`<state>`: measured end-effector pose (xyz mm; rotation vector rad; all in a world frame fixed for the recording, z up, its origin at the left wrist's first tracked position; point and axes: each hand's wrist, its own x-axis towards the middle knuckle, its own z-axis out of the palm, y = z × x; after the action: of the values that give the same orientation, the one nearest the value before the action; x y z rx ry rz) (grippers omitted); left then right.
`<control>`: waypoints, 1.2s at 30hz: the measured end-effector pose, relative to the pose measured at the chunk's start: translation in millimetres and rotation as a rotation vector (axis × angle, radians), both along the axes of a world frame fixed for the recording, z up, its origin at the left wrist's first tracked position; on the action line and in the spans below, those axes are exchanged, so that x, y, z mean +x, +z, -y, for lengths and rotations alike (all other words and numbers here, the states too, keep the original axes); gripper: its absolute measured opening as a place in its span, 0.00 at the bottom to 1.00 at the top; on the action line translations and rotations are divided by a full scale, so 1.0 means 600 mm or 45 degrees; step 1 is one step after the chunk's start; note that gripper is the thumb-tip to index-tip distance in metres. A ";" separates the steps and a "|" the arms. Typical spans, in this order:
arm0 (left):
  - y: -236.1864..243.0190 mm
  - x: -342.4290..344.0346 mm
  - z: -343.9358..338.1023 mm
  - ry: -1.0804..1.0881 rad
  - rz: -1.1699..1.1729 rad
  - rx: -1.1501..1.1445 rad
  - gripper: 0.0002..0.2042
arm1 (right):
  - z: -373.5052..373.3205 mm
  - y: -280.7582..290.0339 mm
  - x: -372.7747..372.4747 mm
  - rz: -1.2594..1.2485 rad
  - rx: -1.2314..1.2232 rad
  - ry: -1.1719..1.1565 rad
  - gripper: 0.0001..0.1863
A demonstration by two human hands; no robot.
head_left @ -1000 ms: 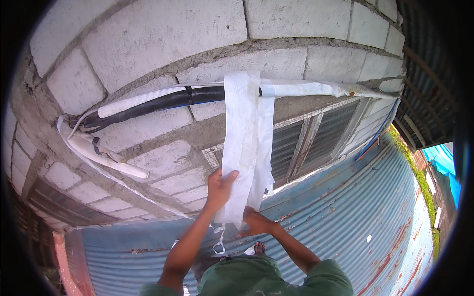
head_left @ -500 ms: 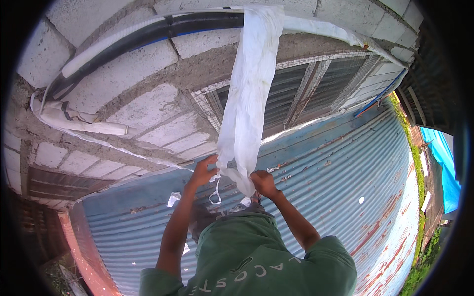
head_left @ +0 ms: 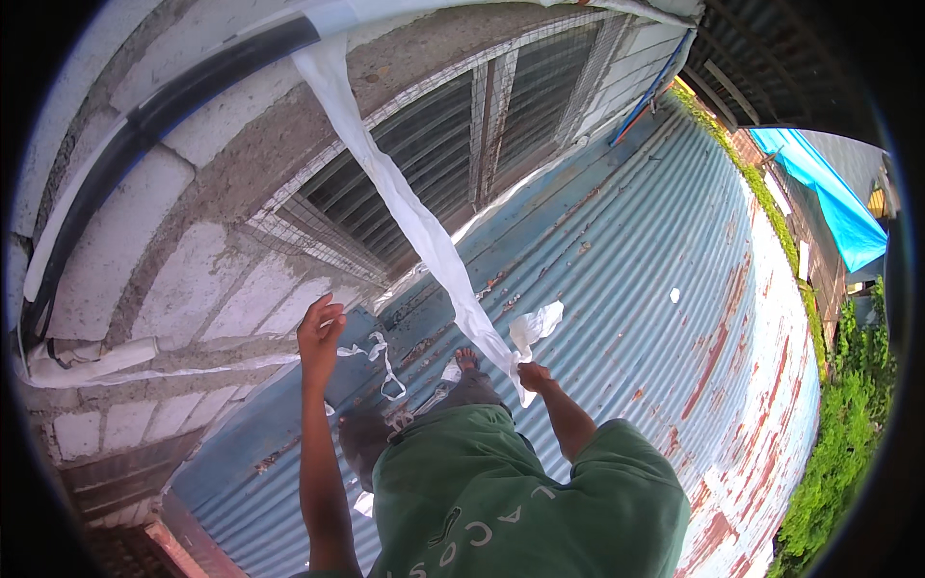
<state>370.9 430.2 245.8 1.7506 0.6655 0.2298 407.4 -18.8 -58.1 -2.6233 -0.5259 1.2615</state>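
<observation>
One long, twisted, thin white plastic-looking strip (head_left: 414, 217) slants down rightward from a black, tube-like bundle (head_left: 236, 69) along the rough grey block wall (head_left: 116, 241) to the right hand (head_left: 536, 377), whose fingers clench it near its crumpled loose end. The left hand (head_left: 321, 330), farther off, hovers left of the strip, loosely curled and empty. Below spreads ridged blue sheet metal (head_left: 617, 299), streaked with rust.
</observation>
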 end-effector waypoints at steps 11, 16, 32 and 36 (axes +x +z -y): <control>0.263 0.159 0.047 -0.111 0.479 0.876 0.19 | -0.411 0.325 0.274 0.740 1.174 -0.349 0.21; 0.403 0.272 0.038 -0.103 0.746 1.600 0.22 | -0.547 0.617 0.435 1.169 2.015 -0.549 0.20; 0.530 0.483 0.003 -0.492 -0.355 1.899 0.37 | -0.691 0.767 0.484 -0.267 2.548 -0.998 0.27; 0.535 0.497 -0.004 -0.526 -0.413 1.845 0.34 | -0.694 0.761 0.494 -0.112 2.473 -1.085 0.22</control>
<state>669.3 432.7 567.1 3.3150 0.2878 0.1270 704.0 397.5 398.3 -0.8342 -0.2327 0.1353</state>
